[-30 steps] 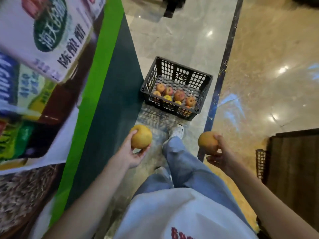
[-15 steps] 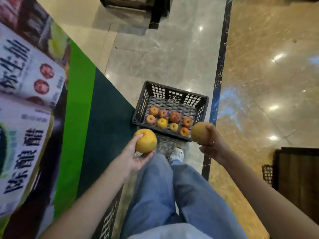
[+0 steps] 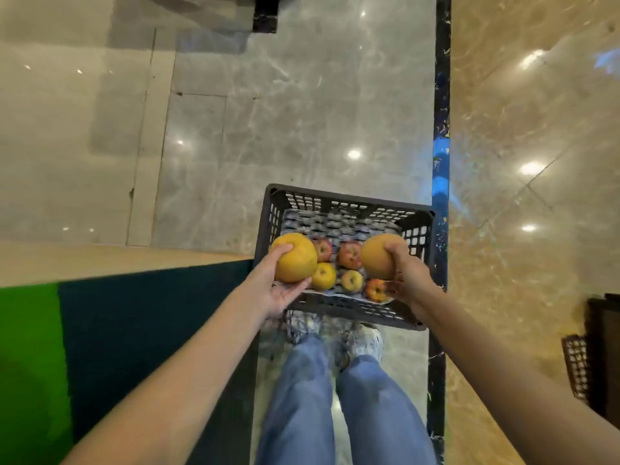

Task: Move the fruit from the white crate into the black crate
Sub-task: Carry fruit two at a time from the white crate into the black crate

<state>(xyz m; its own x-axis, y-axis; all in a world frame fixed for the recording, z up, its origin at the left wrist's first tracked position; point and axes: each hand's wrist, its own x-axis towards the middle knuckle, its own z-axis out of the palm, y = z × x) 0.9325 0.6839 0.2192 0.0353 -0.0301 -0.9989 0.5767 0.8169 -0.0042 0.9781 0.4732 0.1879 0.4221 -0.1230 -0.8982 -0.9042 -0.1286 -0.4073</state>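
Observation:
The black crate [image 3: 349,201] stands on the marble floor just ahead of my feet. Several small apples [image 3: 349,255] lie in its near half. My left hand [image 3: 280,290] cups a large yellow fruit [image 3: 295,258] from below, over the crate's left side. My right hand [image 3: 407,275] grips a second, more orange fruit [image 3: 377,256] from the right, over the crate's right side. Both fruits hang above the apples. The white crate is not in view.
A dark green and bright green mat or panel [image 3: 117,330] lies at the left. A dark floor strip [image 3: 441,112] runs along the crate's right side. A dark wooden piece and another mesh crate [image 3: 578,367] show at the right edge.
I have stepped up to the black crate. Both hands moved forward with their fruit and now hang over the crate instead of short of it. The printed boxes at left left the view.

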